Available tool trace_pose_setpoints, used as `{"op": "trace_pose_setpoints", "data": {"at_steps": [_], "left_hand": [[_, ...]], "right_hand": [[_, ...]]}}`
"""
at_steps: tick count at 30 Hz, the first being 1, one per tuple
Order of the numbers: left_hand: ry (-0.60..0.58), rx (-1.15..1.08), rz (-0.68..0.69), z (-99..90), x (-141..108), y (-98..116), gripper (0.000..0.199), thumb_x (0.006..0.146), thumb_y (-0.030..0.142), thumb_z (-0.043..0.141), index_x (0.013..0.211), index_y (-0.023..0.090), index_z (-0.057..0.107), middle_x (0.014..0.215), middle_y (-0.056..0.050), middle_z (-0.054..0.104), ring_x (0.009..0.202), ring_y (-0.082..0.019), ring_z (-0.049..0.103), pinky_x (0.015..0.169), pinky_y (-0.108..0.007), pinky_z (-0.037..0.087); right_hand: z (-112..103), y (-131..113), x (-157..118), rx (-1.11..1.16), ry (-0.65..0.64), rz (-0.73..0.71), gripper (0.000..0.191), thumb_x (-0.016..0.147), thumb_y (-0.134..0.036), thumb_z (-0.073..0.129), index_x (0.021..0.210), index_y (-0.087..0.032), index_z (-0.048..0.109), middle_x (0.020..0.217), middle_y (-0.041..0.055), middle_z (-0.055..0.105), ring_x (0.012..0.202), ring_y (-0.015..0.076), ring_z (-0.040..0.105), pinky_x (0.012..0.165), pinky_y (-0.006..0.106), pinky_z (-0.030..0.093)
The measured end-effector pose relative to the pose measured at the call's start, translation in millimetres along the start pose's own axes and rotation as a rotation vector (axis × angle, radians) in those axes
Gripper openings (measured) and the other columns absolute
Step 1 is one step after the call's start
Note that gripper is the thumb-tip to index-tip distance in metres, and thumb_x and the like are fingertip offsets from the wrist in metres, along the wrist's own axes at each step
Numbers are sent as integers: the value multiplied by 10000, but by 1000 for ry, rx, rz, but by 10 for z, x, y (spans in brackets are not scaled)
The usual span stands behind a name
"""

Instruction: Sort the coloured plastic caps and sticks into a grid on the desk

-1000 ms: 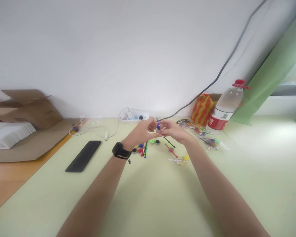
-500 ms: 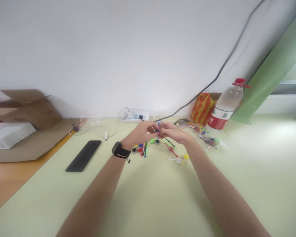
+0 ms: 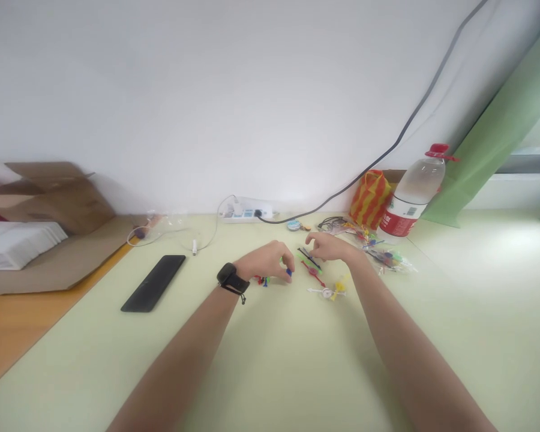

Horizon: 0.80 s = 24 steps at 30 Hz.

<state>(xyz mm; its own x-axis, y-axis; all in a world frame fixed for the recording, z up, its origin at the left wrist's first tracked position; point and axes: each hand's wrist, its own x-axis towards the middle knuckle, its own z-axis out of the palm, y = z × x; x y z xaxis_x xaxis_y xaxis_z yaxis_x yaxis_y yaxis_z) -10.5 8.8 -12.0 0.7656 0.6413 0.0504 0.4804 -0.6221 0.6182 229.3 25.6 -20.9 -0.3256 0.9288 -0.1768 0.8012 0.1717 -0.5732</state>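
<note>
My left hand [image 3: 270, 262], with a black watch [image 3: 228, 276] on the wrist, pinches a small blue plastic piece [image 3: 289, 272] just above the table. Red, blue and green sticks [image 3: 263, 281] show partly from under that hand; its palm hides the rest. My right hand [image 3: 329, 246] hovers over dark thin arrow-shaped pieces [image 3: 309, 258], index finger and thumb apart. Whether it touches them is unclear. In front lie a red double-ended arrow [image 3: 314, 272] with a round middle, a white arrow [image 3: 327, 293] and a yellow piece [image 3: 340, 287].
Behind are a power strip [image 3: 247, 213] and a small round item [image 3: 293, 225]. To the right stand a large bottle [image 3: 407, 201], a striped bag [image 3: 370, 198] and clear packets [image 3: 389, 259]. A black flat case [image 3: 153, 284] and a cardboard box [image 3: 67, 201] are at left.
My hands were together over the pieces and are now apart. The left came down with a blue piece, covering the round discs; the right moved right and lower, beside the dark arrows.
</note>
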Motion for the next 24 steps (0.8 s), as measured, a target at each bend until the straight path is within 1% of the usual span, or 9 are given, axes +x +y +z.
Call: {"op": "trace_pose_setpoints", "data": {"at_steps": [2,4,7,10,13,15,19,21,24], "left_hand": [[-30,14,-35,27,-2,-21,112,599,268,844,697,249,793,759,-17,740,675,-220,678,597,-318,493],[-42,38,-41,27,-13,-56,131,585,280,849,696,250,786,769,-20,723,695,-225,667,599,-322,488],[-15,101,-10,-14,-39,-122,170,577,306,861,710,253,769,888,-40,718,938,-278,658,749,-343,508],[-8,160,-34,-74,-73,-177,282,599,348,868,851,268,770,1029,-51,695,1076,-300,592,864,-364,486],[6,202,-59,-121,-103,-216,438,615,395,878,1022,296,751,1104,-49,673,1133,-313,537,905,-374,464],[28,210,-80,-133,-114,-247,483,632,428,876,1078,305,738,1105,-46,673,1134,-313,528,893,-365,460],[65,167,-112,-107,-111,-324,432,685,480,844,1055,283,743,1063,-45,689,1083,-291,563,851,-340,459],[86,152,-107,-83,-101,-356,399,703,487,832,1028,271,747,1047,-46,697,1058,-282,579,839,-336,459],[120,163,-90,-66,-88,-384,388,726,498,815,1027,265,742,1056,-45,701,1057,-278,586,858,-344,463]], "right_hand": [[-36,7,-27,-16,-46,15,180,755,-203,685,934,-190,700,780,51,721,625,174,609,579,274,413],[-62,-4,-53,-38,-109,12,86,740,-270,725,771,-192,706,755,55,722,648,185,614,573,281,405],[-58,-44,-80,-65,-232,5,163,645,-329,809,645,-198,711,686,38,703,637,191,598,546,284,381],[-32,-111,-96,-74,-294,-5,175,572,-312,845,629,-201,722,660,19,687,639,184,582,534,276,363],[-46,-192,-122,-64,-291,-31,178,618,-339,822,629,-208,702,668,12,683,652,178,577,539,275,358],[-74,-245,-153,-2,-277,-33,180,682,-341,785,640,-210,669,715,24,709,651,176,588,544,279,378],[-110,-320,-215,278,-222,-6,188,759,-260,724,669,-213,566,822,66,761,605,169,622,548,292,454],[-109,-341,-230,372,-188,-27,218,764,-232,727,679,-216,527,815,68,759,605,169,641,561,295,493],[-101,-355,-240,432,-149,-60,247,782,-242,746,702,-214,514,756,46,727,631,171,664,583,289,528]]}}
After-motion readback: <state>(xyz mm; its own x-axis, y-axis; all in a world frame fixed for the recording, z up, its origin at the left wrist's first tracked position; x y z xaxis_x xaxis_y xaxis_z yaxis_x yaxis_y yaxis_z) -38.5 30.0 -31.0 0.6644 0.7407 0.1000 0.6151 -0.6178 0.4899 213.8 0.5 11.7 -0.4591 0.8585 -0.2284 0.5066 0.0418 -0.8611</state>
